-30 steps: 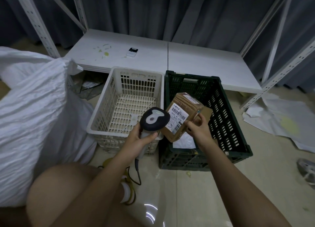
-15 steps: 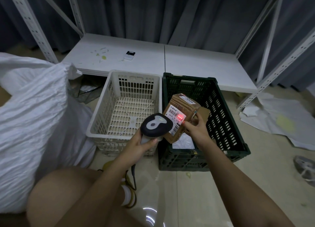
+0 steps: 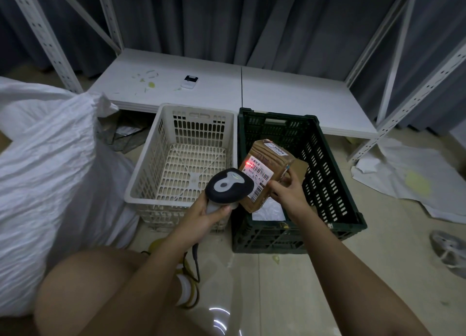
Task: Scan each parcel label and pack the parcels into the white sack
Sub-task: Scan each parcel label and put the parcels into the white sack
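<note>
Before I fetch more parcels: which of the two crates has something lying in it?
The dark green crate on the right; a white packet lies on its floor. The white basket beside it shows only bare slats.

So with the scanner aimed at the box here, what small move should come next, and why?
Probably a slight shift of the scanner in the left hand, to bring the beam down onto the bars. The red spot sits at the upper left corner of the label, above the barcode. The right hand holds the brown parcel over the green crate, so it should wait before moving to the white sack.
</note>
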